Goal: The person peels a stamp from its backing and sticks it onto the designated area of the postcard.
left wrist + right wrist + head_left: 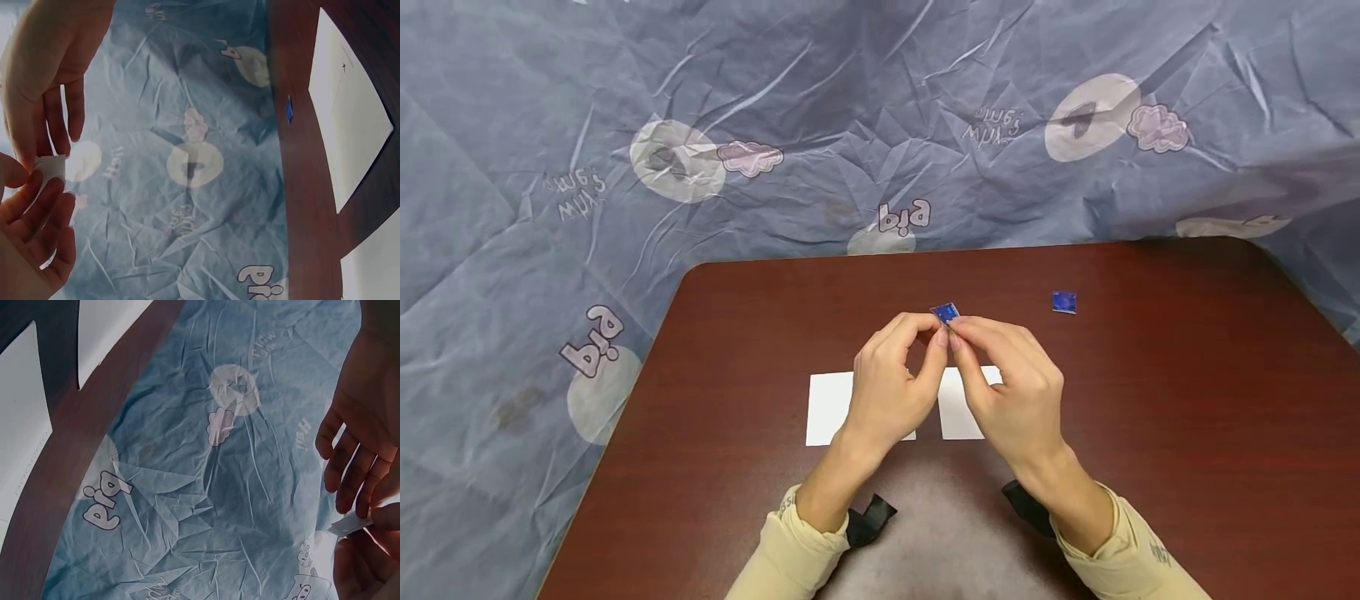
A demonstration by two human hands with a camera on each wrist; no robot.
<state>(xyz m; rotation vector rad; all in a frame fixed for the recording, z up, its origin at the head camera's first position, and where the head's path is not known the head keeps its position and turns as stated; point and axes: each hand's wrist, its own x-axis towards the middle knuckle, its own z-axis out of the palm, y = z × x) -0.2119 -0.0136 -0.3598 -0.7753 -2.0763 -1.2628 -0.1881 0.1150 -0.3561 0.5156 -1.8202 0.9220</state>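
Observation:
My left hand (891, 387) and right hand (1018, 392) meet above the table, fingertips close together. Between them they pinch a small blue square packet (946, 313), each with thumb and fingers at its near edge. Its pale back (52, 167) shows in the left wrist view, and a whitish part of the packet (351, 524) appears in the right wrist view. Whether its edge is torn cannot be made out. A second blue packet (1063, 302) lies flat on the table, farther back and to the right of the hands.
Two white cards, a left card (829, 408) and a right card (961, 412), lie on the brown table (737, 333) beneath the hands, partly covered. Black straps (872, 518) hang at both wrists. Behind the table hangs a crinkled blue-grey printed sheet (850, 100).

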